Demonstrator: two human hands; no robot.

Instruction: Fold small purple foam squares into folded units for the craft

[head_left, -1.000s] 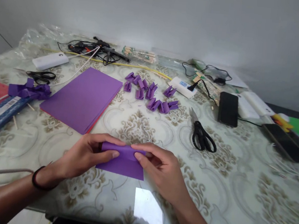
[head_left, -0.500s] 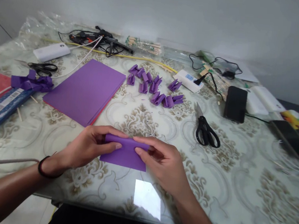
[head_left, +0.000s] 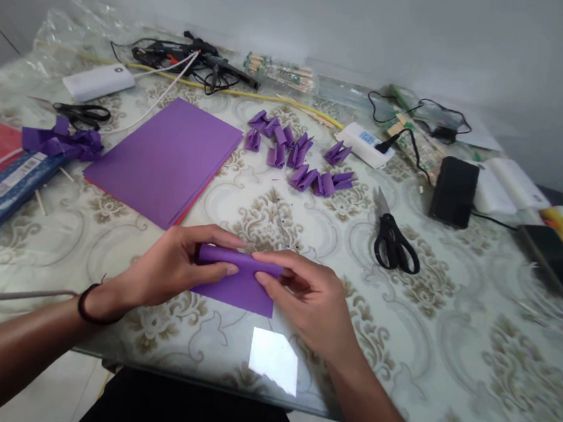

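Between my hands is a small sheet of purple paper (head_left: 240,295), its far edge bent over in a curved fold. My left hand (head_left: 188,265) pinches the left part of that fold, thumb on the near side and fingers behind. My right hand (head_left: 305,294) grips the right part the same way, its thumb pressed on the paper near the middle. Beyond the hands lie several small folded purple paper pieces (head_left: 300,154) in a loose group. A stack of large purple sheets (head_left: 163,158), with red showing beneath, lies to the left.
Black-handled scissors (head_left: 396,243) lie to the right, blades pointing away. A power strip (head_left: 363,146), a black phone-like device (head_left: 454,192) and cables stand farther back. At left are another pair of scissors (head_left: 83,114), crumpled purple scraps (head_left: 62,141) and a blue box (head_left: 6,192).
The view has shifted slightly. Both hands still hold the purple paper; the left fingers have lifted a little at the fold, and the far edge looks more rounded.
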